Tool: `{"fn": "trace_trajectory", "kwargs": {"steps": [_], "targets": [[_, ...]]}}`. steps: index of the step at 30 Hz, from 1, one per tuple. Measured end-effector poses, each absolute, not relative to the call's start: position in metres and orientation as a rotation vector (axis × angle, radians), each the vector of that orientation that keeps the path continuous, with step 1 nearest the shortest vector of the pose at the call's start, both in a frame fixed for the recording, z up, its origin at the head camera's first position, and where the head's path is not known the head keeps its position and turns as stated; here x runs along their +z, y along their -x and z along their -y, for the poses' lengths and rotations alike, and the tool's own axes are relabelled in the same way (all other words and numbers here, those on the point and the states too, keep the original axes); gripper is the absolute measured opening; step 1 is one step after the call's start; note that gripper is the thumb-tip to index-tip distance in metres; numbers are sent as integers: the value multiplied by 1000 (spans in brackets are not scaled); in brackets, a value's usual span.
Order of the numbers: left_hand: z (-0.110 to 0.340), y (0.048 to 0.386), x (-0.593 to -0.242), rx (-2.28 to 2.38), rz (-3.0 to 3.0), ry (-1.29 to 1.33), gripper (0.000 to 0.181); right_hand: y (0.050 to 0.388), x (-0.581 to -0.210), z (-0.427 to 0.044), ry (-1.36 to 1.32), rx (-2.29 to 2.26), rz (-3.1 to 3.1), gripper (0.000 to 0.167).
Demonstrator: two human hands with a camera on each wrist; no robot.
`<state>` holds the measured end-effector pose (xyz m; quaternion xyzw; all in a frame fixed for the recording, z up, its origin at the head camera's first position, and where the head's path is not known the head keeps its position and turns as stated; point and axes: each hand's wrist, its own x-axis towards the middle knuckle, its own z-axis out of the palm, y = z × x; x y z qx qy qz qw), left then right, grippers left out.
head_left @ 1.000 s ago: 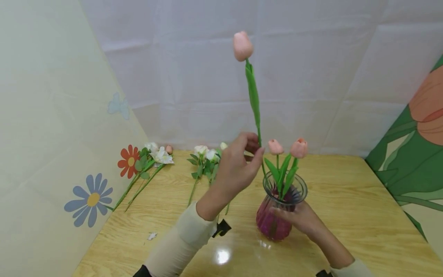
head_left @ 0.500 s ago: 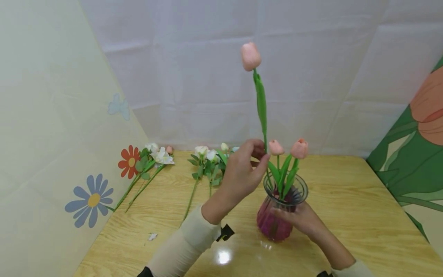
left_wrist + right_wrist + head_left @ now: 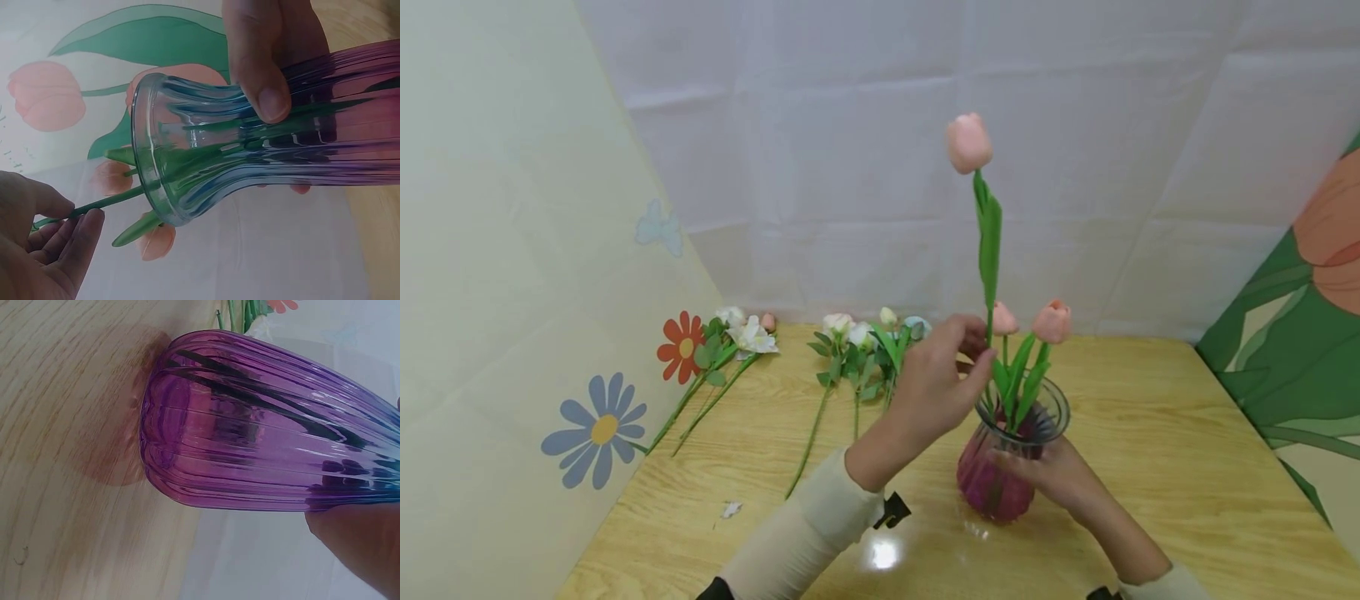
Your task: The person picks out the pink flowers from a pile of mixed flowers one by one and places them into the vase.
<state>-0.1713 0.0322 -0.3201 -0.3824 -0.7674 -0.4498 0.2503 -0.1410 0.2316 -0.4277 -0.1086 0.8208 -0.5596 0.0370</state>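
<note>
**Tall pink tulip (image 3: pixel 990 246) shifts down and rightward**

Its stem (image 3: pixel 112 200), pinched in the grip of the left hand (image 3: pixel 934 385), enters the vase (image 3: pixel 995 483) right of centre. The right hand (image 3: pixel 1060 475) keeps its grip around the vase below the rim. Two shorter tulips (image 3: pixel 1051 323) stand inside. White flowers (image 3: pixel 752 337) lie on the table (image 3: pixel 1150 467), centre left.

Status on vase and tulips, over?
Left grip pinches tulip, lower end in vase. Right grip around vase neck. Two other tulips in vase, may crowd it.
</note>
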Motion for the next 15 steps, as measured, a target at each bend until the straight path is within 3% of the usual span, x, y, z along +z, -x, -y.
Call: {"fn": "trace_trajectory", "kwargs": {"steps": [10,15], "targets": [[-37,170,-331,-1145,2126,1065,20,142,-432,-234,415,-1758,-2514,74],[-39,170,-335,-1124,2157,1063,19,142,-432,-234,408,-1751,-2515,81]]}}
